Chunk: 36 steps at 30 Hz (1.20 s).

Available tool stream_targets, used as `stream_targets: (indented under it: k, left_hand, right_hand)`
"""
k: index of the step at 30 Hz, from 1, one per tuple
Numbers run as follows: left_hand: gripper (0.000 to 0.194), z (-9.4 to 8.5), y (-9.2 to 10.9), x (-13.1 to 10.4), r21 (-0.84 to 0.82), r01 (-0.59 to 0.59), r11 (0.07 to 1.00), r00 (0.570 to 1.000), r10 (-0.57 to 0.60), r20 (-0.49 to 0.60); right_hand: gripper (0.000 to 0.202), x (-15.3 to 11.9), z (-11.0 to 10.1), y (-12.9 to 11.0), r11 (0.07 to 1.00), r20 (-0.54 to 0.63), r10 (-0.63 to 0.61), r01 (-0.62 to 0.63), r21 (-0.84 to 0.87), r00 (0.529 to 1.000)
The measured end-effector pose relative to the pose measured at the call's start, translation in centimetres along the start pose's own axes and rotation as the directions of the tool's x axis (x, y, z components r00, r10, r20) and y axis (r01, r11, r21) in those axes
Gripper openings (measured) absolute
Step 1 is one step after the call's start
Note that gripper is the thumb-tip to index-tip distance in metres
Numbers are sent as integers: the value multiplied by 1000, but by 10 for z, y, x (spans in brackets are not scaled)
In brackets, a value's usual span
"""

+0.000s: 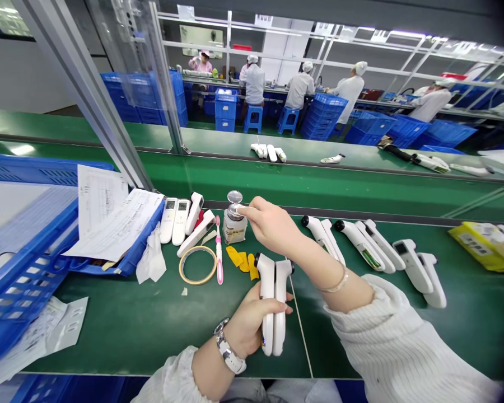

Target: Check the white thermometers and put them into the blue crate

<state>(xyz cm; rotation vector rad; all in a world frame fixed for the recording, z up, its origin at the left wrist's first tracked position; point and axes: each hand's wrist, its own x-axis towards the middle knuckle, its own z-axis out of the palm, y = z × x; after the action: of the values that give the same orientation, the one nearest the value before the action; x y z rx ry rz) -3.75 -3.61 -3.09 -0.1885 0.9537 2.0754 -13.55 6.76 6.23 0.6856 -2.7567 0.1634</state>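
Observation:
Two white handheld thermometers [274, 305] stand side by side in my left hand [252, 319], its fingers wrapped round them above the green bench. My right hand [271, 224] reaches to the metal top of a small bottle [235, 226] with an open round lid; its fingers are pressed together at the top, and what they hold is too small to make out. Yellow finger cots [243, 262] lie just below the bottle. Left of it are a pink and white toothbrush [219, 252], a tape roll [197, 265] and several white thermometers [181, 222].
More white thermometers [365, 243] lie to the right, near a yellow box [487, 246]. Blue baskets with papers [117, 224] stand at the left. A metal post [84, 95] rises at the back left. People in white coats [254, 81] sit beyond the conveyor [218, 143].

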Motion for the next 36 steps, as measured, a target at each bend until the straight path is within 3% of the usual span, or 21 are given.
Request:
stream_targets:
  k: [4, 6, 9, 11, 14, 17, 20, 27, 32, 36]
  left_hand:
    - [41, 1, 3, -2, 10, -20, 1000, 1000, 20, -23]
    - [40, 1, 4, -3, 3, -18, 1000, 1000, 18, -24]
    - [37, 2, 5, -3, -9, -4, 1000, 1000, 4, -26]
    - [34, 3, 4, -2, -4, 15, 1000, 1000, -15, -21]
    - [35, 3, 3, -2, 12, 39, 999, 999, -39, 15]
    - [38, 3, 3, -3, 20, 19, 1000, 998, -21, 57]
    - [37, 3, 3, -2, 32, 11, 999, 999, -13, 51]
    - [40, 2, 1, 0, 32, 18, 999, 1000, -19, 18]
    - [37, 2, 1, 0, 150, -49, 987, 998, 44, 33]
    - [38, 2, 3, 0, 238, -100, 966, 995, 100, 13]
  right_hand:
    - [26, -46, -21, 8, 953, 28, 4, -12, 302, 1000]
    - [17, -73, -29, 11, 897, 158, 30, -96, 432, 987]
    - [5, -102, -31, 11, 761, 398, 71, -308, 571, 915]
    - [6, -110, -25, 10, 656, 479, 54, -393, 644, 876]
    - [4, -112, -12, 10, 658, 410, 104, -372, 655, 906]
    - [4, -113, 0, 11, 797, 179, 197, -264, 542, 964]
    - [5, -119, 3, 9, 894, 20, 203, -194, 405, 979]
    - [18, -129, -4, -1, 905, 136, -39, -23, 426, 990]
    - [12, -124, -5, 4, 897, 141, 73, -127, 423, 987]
    - [10, -121, -8, 3, 921, 132, 55, -102, 376, 990]
